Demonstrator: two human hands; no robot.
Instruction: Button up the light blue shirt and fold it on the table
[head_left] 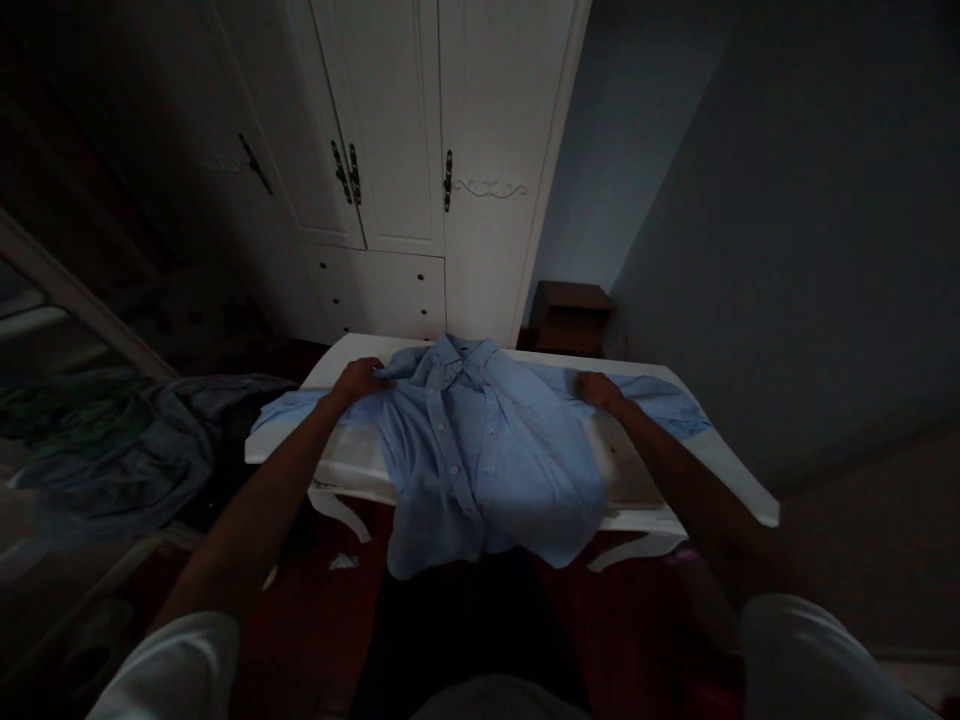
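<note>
A light blue button-up shirt (536,455) lies spread across a white table (731,490), collar toward the far edge and lower hem hanging over the near edge. Its front is partly unbuttoned, with the two button edges apart. Both sleeves reach out sideways along the tabletop. My left hand (362,381) is closed, pinching cloth by the left shoulder and upper sleeve. On the other side, my right hand (598,389) has its fingers curled on the right sleeve; the fingertips are hard to see in the dim light.
Behind the table stands a white wardrobe (397,190) with dark handles. A small brown cabinet (574,296) sits by the wall at the back right. Rumpled clothes (157,450) are heaped on the left. A crumpled white scrap (343,562) lies on the red floor.
</note>
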